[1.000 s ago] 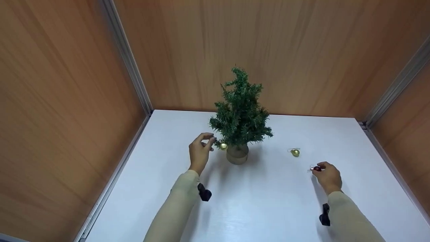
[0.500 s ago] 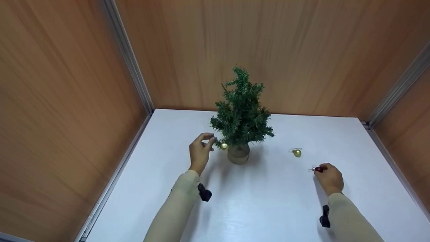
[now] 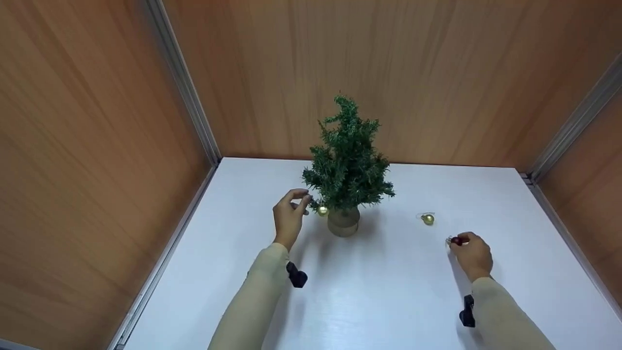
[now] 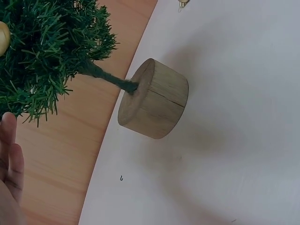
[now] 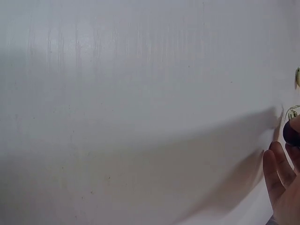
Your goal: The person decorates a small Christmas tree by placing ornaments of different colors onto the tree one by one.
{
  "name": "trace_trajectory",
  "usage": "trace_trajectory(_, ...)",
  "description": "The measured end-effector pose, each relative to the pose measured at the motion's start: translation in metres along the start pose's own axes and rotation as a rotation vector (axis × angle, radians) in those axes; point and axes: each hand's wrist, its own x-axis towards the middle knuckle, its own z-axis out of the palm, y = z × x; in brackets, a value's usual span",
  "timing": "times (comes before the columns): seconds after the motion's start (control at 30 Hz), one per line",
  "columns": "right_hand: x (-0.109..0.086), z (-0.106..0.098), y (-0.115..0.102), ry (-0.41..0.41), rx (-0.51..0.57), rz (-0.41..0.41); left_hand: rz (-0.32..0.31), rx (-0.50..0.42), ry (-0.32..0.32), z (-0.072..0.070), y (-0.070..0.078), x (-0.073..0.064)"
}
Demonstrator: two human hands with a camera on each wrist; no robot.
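A small artificial Christmas tree (image 3: 347,160) stands upright on a round wooden base (image 4: 154,98). My left hand (image 3: 287,216) is at its lower left side, thumb and index finger pinching the tip of a low branch. From that branch hangs a gold bauble (image 3: 322,210), close beside the fingertips. In the left wrist view, two fingers (image 4: 16,164) show below the greenery; the pinch itself is out of frame. My right hand (image 3: 472,253) pinches a dark red bauble (image 3: 456,241) by its ball, its cap and loop pointing left, over the right part of the table.
A second gold bauble (image 3: 428,219) with its loop lies on the white table (image 3: 379,291), between the tree and my right hand. Wood-grain panels (image 3: 413,78) with metal corner rails enclose the back and sides.
My right hand, with the red bauble, has shifted slightly left and away from me. My left hand stays at the branch, and the hanging gold bauble keeps its place.
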Motion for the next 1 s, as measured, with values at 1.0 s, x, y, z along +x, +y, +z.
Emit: trace_trajectory(1.0, 0.016, -0.006, -0.007, 0.065, 0.040, -0.074, 0.013, 0.037, 0.075, 0.004, 0.003, 0.002)
